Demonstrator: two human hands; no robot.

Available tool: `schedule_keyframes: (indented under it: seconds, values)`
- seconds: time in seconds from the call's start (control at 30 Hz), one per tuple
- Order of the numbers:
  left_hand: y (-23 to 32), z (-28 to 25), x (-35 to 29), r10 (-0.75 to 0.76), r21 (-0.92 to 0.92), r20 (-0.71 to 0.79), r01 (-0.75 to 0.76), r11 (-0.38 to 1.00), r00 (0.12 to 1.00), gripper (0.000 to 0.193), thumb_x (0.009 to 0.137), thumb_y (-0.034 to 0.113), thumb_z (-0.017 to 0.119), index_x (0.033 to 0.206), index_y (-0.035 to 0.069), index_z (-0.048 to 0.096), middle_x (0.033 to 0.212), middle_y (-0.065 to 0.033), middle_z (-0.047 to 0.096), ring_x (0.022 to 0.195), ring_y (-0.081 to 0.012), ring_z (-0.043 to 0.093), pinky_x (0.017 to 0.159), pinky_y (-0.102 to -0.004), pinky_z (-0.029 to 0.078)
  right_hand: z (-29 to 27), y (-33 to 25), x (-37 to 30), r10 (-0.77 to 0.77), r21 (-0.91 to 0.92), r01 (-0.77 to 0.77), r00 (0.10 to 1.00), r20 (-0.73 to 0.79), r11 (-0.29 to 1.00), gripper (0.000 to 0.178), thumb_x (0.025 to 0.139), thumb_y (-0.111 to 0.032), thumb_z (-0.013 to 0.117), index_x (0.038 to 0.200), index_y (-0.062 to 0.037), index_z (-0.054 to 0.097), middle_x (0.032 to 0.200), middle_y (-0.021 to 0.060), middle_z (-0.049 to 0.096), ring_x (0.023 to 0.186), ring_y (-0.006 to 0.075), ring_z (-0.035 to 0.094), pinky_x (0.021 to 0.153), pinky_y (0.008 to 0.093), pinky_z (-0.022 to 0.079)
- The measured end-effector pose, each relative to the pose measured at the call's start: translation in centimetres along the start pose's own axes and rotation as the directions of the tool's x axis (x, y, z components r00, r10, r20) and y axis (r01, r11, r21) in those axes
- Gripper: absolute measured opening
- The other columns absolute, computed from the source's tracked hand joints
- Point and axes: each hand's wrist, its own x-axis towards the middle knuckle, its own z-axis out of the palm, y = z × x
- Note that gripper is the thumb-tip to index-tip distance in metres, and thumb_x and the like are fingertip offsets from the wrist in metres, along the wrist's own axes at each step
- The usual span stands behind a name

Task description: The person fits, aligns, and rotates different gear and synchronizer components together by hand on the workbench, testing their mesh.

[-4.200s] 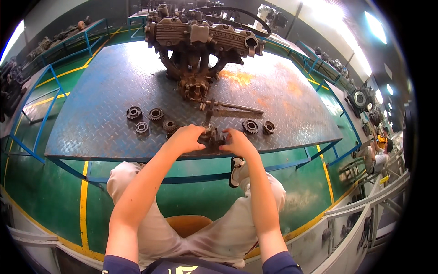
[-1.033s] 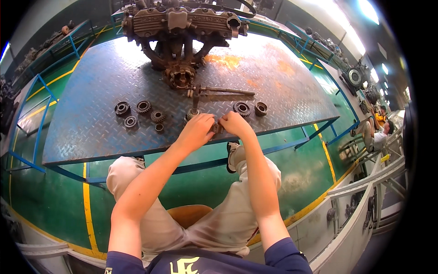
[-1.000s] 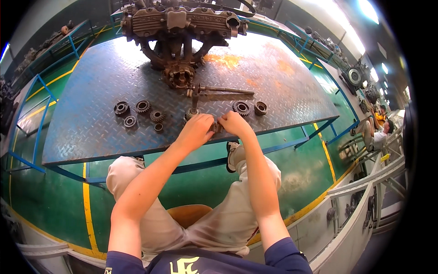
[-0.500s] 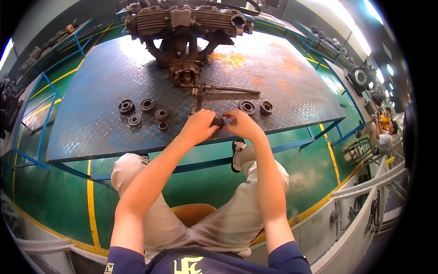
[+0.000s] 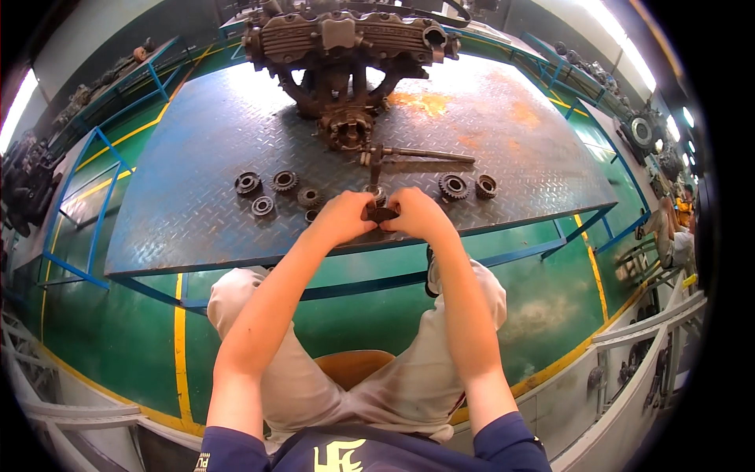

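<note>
Both my hands meet over the near edge of the metal table, fingers closed on one small dark metal part [image 5: 383, 214]. It looks flat and rounded; my fingers cover its ends, so its exact kind cannot be told. My left hand [image 5: 344, 217] grips its left side and my right hand [image 5: 418, 214] its right side. Just behind my fingers a gear [image 5: 377, 193] is partly hidden. To the left stand several gears [image 5: 285, 182] and a small ring [image 5: 311, 215], partly covered by my left hand. Right of my hands are a toothed gear [image 5: 453, 186] and another gear [image 5: 486, 186].
A long metal bar [image 5: 429, 155] with a crosswise end piece lies beyond my hands. A large engine assembly [image 5: 346, 43] stands at the table's far side. The treadplate table [image 5: 181, 212] has a blue frame. Another person [image 5: 670, 232] is at far right.
The whole view has shifted, so table and engine appear farther right. My hands have drawn closer together, and the held part now shows as a flatter, rounded dark shape.
</note>
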Motion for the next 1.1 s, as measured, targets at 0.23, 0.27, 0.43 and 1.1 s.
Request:
schedule_keyframes:
  seconds: [0.23,0.27,0.43,1.1]
  values:
    - [-2.4,-5.8,-3.0,-0.143,0.122,-0.133,0.16,0.98,0.981,0.03,0.074,0.024,0.076,0.095,0.003,0.069,0.08,-0.0135,0.069,0.081,-0.0313,0.067,0.071,-0.0411,0.052,1.6,-3.2,1.2,-0.264,0.091,0.294,0.931,-0.254,0.951,0.037,0.068,-0.029,0.078,0.075,0.0027,0.061,0.075,0.0172,0.059,0.074,0.0348,0.06,0.066,0.0396,0.048]
    - [-2.5,-6.1,-3.6,-0.191,0.142,-0.138,0.21,0.967,0.972,0.031,0.074,0.024,0.076,0.095,0.003,0.069,0.083,-0.0144,0.069,0.083,-0.0323,0.067,0.073,-0.0418,0.052,1.7,-3.4,1.3,-0.259,0.091,0.29,0.932,-0.255,0.953,0.037,0.068,-0.029,0.078,0.075,0.0027,0.061,0.075,0.0172,0.059,0.074,0.0348,0.06,0.066,0.0396,0.048]
    - [-5.6,-4.7,-6.0,-0.111,0.238,-0.143,0.143,0.961,0.983,0.038,0.074,0.024,0.077,0.105,0.004,0.067,0.09,-0.0149,0.069,0.087,-0.0326,0.066,0.077,-0.0405,0.051,3.0,-3.7,2.1,-0.328,0.067,0.356,0.908,-0.259,0.932,0.034,0.072,-0.029,0.077,0.082,0.0008,0.062,0.084,0.0153,0.06,0.078,0.0354,0.059,0.068,0.0411,0.048]
    - [0.8,-2.2,-3.5,0.078,0.053,-0.355,-0.063,0.997,0.932,0.032,0.072,0.014,0.077,0.095,0.0,0.061,0.081,-0.0128,0.059,0.076,-0.0265,0.062,0.067,-0.0355,0.048,2.4,-2.7,0.1,0.055,0.319,0.124,0.865,-0.499,0.939,0.034,0.077,-0.026,0.078,0.08,0.0041,0.063,0.074,0.0148,0.06,0.069,0.0302,0.057,0.063,0.0372,0.045]
